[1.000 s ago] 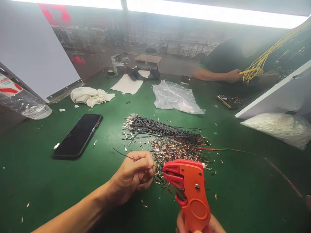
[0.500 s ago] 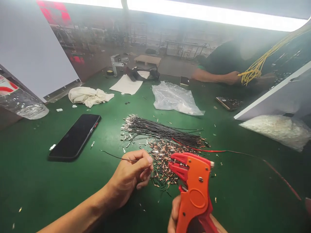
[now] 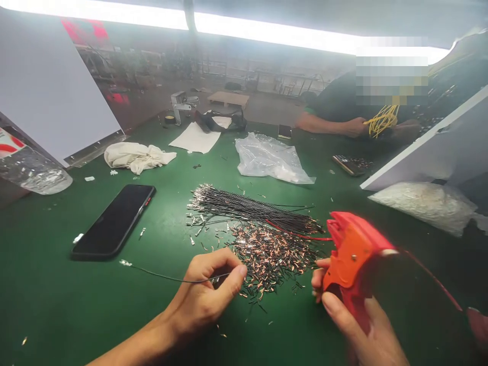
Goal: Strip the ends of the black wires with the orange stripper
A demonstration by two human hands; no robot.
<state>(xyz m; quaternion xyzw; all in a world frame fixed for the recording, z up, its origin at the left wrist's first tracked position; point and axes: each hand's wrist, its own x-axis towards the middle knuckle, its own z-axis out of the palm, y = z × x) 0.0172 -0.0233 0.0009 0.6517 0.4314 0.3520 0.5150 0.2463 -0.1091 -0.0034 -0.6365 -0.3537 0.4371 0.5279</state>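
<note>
Between the thumb and fingers of my left hand (image 3: 211, 290) is a thin black wire (image 3: 163, 276), with a metal terminal on its left end. My right hand (image 3: 354, 310) grips an orange and red wire stripper (image 3: 351, 254), its jaws tilted up and to the left, away from the wire. A pile of stripped insulation and copper bits (image 3: 272, 259) lies just beyond my left hand. Behind that pile rests a bundle of black wires (image 3: 251, 206), terminals at the left and bare copper ends at the right. A red cord (image 3: 297, 235) runs behind the stripper.
A black phone (image 3: 114, 221) lies at the left, near a white cloth (image 3: 137, 156) and a clear bottle (image 3: 38, 170). Farther back is a plastic bag (image 3: 272, 158). A filled bag (image 3: 423, 201) sits at the right. Across the table, a person holds yellow wires (image 3: 383, 121).
The wire stripper has moved right and turned, away from my left hand. My left hand has shifted slightly down and right, still holding the black wire.
</note>
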